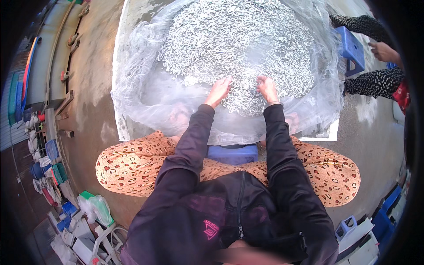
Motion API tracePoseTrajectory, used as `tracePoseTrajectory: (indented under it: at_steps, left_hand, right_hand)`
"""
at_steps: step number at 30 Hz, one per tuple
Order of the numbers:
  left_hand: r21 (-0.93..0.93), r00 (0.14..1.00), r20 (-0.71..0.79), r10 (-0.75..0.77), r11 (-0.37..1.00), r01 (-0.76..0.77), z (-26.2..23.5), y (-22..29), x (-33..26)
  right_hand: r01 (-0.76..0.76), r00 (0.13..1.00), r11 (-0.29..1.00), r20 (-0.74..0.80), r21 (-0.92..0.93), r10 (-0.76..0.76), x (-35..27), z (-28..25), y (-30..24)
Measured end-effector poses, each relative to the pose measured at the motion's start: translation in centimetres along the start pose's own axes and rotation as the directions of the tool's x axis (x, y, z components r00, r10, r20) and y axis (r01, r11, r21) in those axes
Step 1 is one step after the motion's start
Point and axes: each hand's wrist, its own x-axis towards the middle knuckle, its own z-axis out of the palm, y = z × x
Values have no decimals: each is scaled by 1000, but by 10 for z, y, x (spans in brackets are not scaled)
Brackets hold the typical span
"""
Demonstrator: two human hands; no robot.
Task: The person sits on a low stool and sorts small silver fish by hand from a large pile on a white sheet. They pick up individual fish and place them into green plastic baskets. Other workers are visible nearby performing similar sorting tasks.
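Observation:
A wide heap of tiny silvery-white pieces (207,39), looking like small fish, is spread over a pale translucent mesh net (145,88). At its near edge is my left hand (218,92), fingertips drawn together against the heap; what they pinch is too small to make out. A short way to the right, my right hand (267,89) has its fingers curled in toward the thumb at the heap, and whatever is between them is hidden. Between the two hands, a narrow lobe of the pieces reaches toward me.
Under the net lies a white sheet (122,128). A blue stool (232,153) is beneath me, between my patterned knees. At right, another person's hand (383,52) and dotted trouser legs are beside a blue stool (352,48). Crates, bags and pipes line the left side.

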Motion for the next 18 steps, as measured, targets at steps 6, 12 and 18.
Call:
tracePoseTrajectory:
  at_steps: [6,12,18]
  left_hand:
    - [-624,988,133,81,781,20,1,30,-24]
    - [-607,937,348,40,771,193,6,26,-22]
    - [-405,952,296,-75,893,196,12,23,-15]
  right_hand:
    - [-110,992,646,127,755,21,-11,13,-29]
    - [-153,985,607,168,780,33,-20,-11,-35]
    - [-100,995,914,29,394,97,-17,-25,-30]
